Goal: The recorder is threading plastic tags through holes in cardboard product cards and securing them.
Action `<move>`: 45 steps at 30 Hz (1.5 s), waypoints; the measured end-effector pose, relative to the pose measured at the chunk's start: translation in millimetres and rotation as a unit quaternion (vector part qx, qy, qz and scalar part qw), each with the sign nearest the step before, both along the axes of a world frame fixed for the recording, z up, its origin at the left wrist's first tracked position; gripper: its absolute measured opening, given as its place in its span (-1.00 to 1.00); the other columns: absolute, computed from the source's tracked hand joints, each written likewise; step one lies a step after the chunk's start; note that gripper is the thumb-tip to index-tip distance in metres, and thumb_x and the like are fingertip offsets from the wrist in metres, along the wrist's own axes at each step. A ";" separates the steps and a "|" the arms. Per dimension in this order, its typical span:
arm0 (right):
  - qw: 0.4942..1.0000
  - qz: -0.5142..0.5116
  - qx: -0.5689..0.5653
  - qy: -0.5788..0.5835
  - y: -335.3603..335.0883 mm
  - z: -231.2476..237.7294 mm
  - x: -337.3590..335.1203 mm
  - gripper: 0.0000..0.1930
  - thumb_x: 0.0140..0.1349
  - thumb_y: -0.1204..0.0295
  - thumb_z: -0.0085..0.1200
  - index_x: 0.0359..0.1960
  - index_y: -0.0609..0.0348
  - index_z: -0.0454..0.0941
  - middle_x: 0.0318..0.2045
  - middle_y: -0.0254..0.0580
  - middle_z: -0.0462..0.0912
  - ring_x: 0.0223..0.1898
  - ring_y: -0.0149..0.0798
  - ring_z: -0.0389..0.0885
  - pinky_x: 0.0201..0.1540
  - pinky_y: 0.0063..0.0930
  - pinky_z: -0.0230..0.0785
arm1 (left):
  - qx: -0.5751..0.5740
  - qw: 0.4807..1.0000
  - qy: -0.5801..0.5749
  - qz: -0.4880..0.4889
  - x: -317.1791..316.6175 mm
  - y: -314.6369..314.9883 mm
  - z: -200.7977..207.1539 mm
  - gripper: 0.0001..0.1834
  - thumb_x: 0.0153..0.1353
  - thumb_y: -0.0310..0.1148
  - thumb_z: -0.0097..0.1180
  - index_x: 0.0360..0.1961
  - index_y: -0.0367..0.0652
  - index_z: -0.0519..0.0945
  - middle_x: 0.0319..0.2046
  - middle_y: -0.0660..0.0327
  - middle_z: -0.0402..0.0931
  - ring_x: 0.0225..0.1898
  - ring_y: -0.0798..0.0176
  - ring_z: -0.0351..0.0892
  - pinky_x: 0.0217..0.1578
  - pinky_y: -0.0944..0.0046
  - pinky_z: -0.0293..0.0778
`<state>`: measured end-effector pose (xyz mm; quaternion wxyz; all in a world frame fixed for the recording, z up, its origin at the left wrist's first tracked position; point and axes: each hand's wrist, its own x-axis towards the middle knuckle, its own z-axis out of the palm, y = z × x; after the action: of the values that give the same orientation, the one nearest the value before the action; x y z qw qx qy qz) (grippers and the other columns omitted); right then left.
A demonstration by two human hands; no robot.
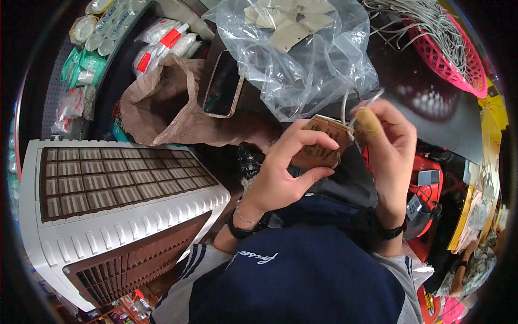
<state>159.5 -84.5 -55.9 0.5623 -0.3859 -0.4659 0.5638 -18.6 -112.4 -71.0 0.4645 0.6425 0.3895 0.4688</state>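
My left hand (283,170) pinches a small stack of brown cardboard tags (318,154) in front of my chest, fingers over the top and thumb along the lower edge. A pale grey cord (345,105) loops up from the stack's right corner. At that corner my right hand (391,143) is closed on the cord, its thumb wrapped in a tan covering. Just beyond my hands lies a clear plastic bag (318,70) with more tan card pieces (299,32) at its far end. The exact spot where the cord meets the tags is partly hidden by my fingers.
A pink basket (472,67) heaped with grey cords (431,21) stands at the far right. A phone (222,89) and an open brown sack (162,105) are left of the bag. A white slatted appliance (124,216) fills the left side. Something red (426,189) sits at right.
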 end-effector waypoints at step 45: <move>0.923 -0.061 0.370 0.084 -105.9 139.8 -40.5 -0.81 -0.08 0.71 -0.04 -0.63 0.21 0.61 -0.66 -0.33 0.58 -0.64 -0.49 0.51 -0.64 -0.73 0.25 | -0.006 0.988 -0.147 0.043 -3.3 -8.4 34.5 -0.64 0.03 -0.64 0.23 -0.11 -0.28 0.47 -0.22 0.26 0.44 -0.15 0.44 0.49 -0.10 0.43 0.41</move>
<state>119.0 -190.4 83.9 0.7355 -0.1293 -0.5677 0.3464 -21.9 -120.8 -36.4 0.4998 0.5463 0.3473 0.5755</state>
